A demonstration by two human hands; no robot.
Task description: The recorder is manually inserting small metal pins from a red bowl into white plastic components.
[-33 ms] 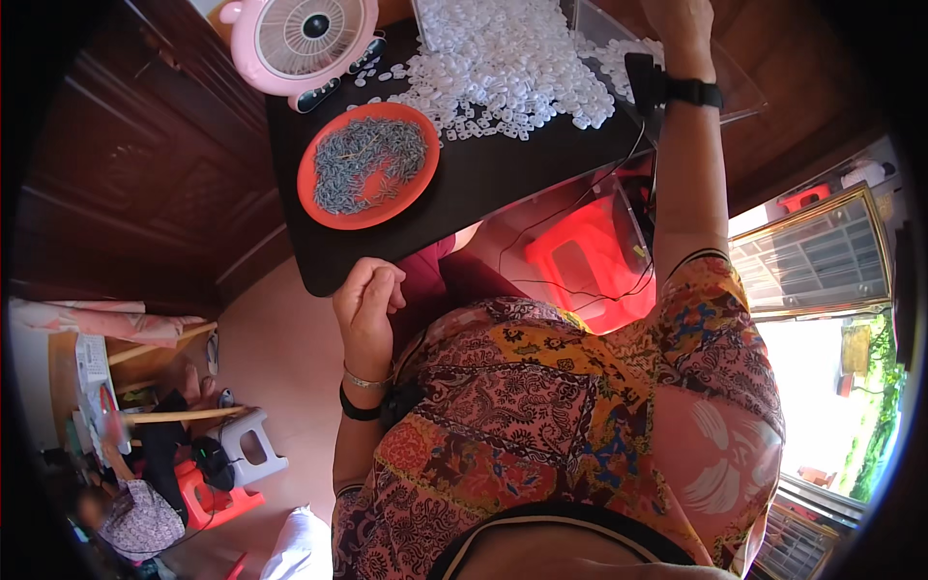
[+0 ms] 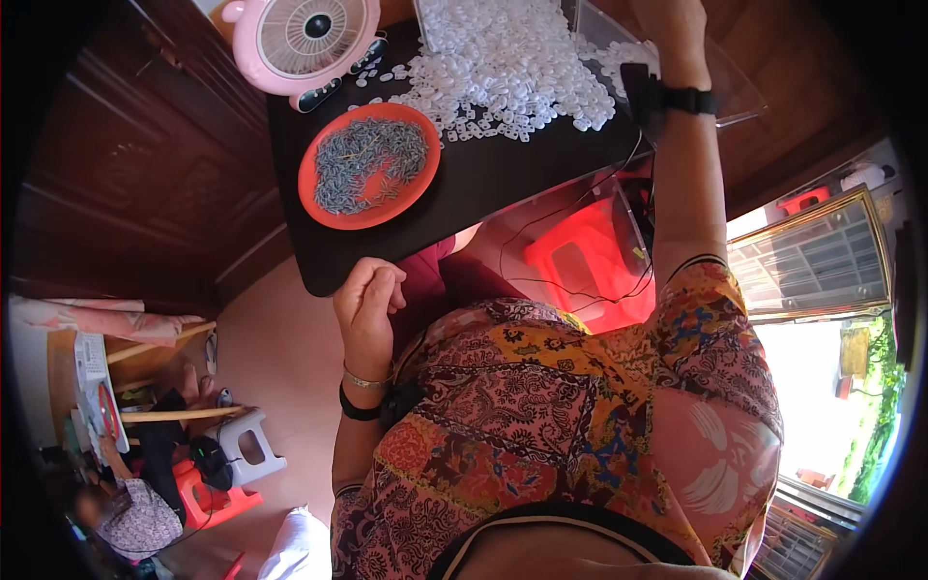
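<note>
My left hand is closed, its fingers curled and the thumb pressed against them, just off the front edge of the black table. Whatever it may hold is hidden. My right hand reaches up to the top edge of the picture, its fingers cut off from view. It is beside a clear plastic bin with small white pieces in it. A big heap of small flat white plastic pieces covers the back of the table. Nearer stands an orange plate with many small grey screws.
A pink fan stands at the table's far left corner. Below the table are a red stool and dark cables. Another person sits at the lower left, near a grey stool.
My right hand has shifted slightly to the left and nearer. My left hand, the plate and the heap have stayed put.
</note>
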